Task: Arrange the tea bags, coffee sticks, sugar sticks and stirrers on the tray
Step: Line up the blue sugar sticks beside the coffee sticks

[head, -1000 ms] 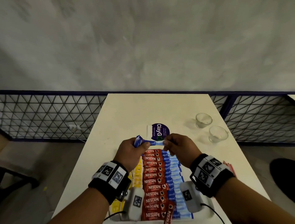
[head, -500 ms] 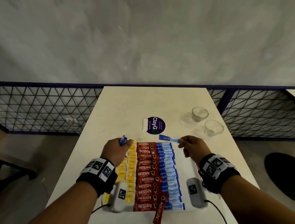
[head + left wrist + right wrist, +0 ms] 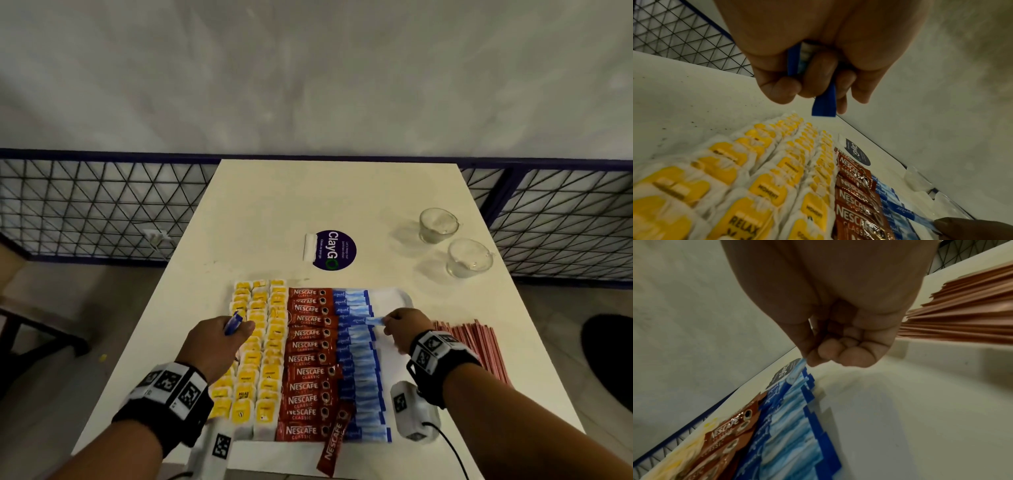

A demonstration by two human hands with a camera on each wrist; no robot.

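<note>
A white tray (image 3: 394, 298) holds columns of yellow tea bags (image 3: 260, 346), red Nescafe coffee sticks (image 3: 308, 359) and blue sugar sticks (image 3: 359, 370). My left hand (image 3: 219, 342) hovers over the tea bags and grips a few blue sugar sticks (image 3: 824, 104) in its curled fingers. My right hand (image 3: 404, 329) pinches the end of one blue sugar stick (image 3: 371, 320) low over the sugar column. In the right wrist view that stick (image 3: 797, 373) shows at the right hand's (image 3: 812, 356) fingertips. One coffee stick (image 3: 335, 442) lies askew at the tray's near edge.
Red-brown stirrers (image 3: 479, 346) lie in a pile on the table right of the tray. Two glass cups (image 3: 452, 243) stand at the back right. A purple round sticker (image 3: 334, 250) and a white sachet (image 3: 310, 246) lie beyond the tray. A mesh railing (image 3: 102, 205) borders the table.
My hands have parted: the left moved left over the tea bags with its sticks, the right carried a single sugar stick down and right onto the blue column.
</note>
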